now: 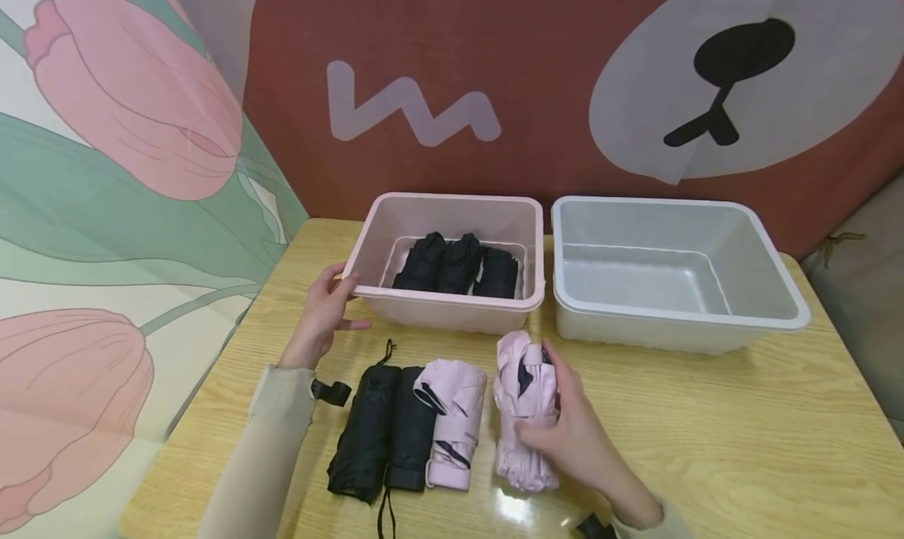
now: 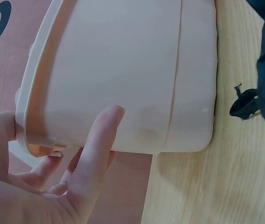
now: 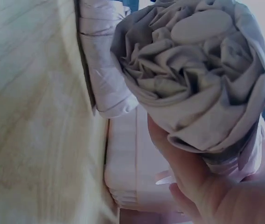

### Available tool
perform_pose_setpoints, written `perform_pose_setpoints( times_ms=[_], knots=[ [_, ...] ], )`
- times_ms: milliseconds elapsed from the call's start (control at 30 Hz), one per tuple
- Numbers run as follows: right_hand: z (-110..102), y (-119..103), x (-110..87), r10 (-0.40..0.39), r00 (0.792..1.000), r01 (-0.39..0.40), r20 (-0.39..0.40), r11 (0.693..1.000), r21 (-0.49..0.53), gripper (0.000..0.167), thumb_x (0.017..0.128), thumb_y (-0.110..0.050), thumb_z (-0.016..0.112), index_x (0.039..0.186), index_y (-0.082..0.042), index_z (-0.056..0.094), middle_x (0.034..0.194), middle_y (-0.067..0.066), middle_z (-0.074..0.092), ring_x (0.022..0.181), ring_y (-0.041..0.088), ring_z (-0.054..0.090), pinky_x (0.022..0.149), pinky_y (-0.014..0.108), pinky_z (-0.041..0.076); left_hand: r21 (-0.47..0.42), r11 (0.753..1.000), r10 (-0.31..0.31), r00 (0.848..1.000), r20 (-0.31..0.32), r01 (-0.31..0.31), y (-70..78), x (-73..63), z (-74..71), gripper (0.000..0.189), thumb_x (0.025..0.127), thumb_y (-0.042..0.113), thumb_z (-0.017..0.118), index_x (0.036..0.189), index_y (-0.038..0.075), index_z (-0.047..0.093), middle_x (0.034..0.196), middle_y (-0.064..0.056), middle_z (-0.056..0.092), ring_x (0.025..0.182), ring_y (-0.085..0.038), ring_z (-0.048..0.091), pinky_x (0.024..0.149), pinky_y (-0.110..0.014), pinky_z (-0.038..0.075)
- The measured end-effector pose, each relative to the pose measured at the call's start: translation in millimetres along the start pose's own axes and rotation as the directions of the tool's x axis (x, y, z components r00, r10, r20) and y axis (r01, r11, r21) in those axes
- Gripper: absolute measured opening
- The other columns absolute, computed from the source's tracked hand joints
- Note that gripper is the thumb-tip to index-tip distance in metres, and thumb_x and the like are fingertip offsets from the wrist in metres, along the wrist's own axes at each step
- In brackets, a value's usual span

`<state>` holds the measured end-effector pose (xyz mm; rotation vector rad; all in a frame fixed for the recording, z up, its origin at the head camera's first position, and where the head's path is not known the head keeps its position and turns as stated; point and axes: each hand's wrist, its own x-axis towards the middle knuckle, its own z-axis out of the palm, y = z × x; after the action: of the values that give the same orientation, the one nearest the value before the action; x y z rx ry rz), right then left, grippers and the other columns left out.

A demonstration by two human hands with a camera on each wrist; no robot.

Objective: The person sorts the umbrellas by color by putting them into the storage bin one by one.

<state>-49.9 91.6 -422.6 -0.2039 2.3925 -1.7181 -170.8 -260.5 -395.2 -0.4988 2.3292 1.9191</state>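
The right hand (image 1: 570, 437) has its fingers clamped round a folded pink umbrella (image 1: 519, 453), nearer than the pink bin (image 1: 452, 307) and right of a second pink umbrella (image 1: 459, 421) and two black umbrellas (image 1: 367, 429) on the worktop (image 1: 706, 437). The left hand (image 1: 323, 315) grips the bin's near left corner; three black bundles (image 1: 459, 264) lie inside, left of a white bin (image 1: 664, 323).

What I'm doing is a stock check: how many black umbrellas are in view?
5. In the pink bin: left umbrella, middle umbrella, right umbrella. On the table: leftmost umbrella and the umbrella beside it. More could be hidden in the bin.
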Motion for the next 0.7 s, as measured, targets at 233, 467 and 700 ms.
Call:
perform_pose_setpoints(
  times_ms=[233, 467, 700],
  knots=[
    [-11, -8, -0.5, -0.016, 1.000, 0.017, -0.003, 0.989, 0.144, 0.110, 0.071, 0.004, 0.075, 0.156, -0.023, 0.010, 0.151, 0.025, 0.028, 0.120, 0.051, 0.051, 0.079, 0.034, 0.062, -0.002, 1.000, -0.009, 1.000, 0.000, 0.009, -0.5, 0.7, -0.4, 0.051, 0.100, 0.033, 0.049, 0.146, 0.017, 0.034, 0.147, -0.015, 0.041, 0.130, -0.035, 0.046, 0.068, -0.046, 0.062],
    [-24, -15, -1.2, -0.067, 0.996, 0.076, -0.058, 0.982, 0.171, 0.105, 0.071, 0.008, 0.072, 0.155, -0.014, 0.013, 0.145, 0.026, 0.035, 0.118, 0.048, 0.052, 0.084, 0.033, 0.060, -0.014, 1.000, 0.007, 1.000, 0.005, -0.007, -0.6, 1.2, 0.1, 0.050, 0.100, 0.032, 0.050, 0.145, 0.016, 0.035, 0.146, -0.016, 0.043, 0.129, -0.036, 0.046, 0.066, -0.046, 0.062],
    [-39, -22, -0.4, -0.028, 0.992, 0.042, -0.121, 0.993, 0.113, 0.093, 0.071, 0.005, 0.075, 0.149, -0.003, 0.024, 0.132, 0.022, 0.050, 0.108, 0.019, 0.058, 0.088, 0.019, 0.054, -0.012, 1.000, 0.002, 1.000, 0.005, -0.002, -1.1, 0.6, -0.9, 0.050, 0.100, 0.030, 0.049, 0.146, 0.016, 0.034, 0.147, -0.016, 0.041, 0.130, -0.036, 0.045, 0.066, -0.045, 0.063]
  ],
)
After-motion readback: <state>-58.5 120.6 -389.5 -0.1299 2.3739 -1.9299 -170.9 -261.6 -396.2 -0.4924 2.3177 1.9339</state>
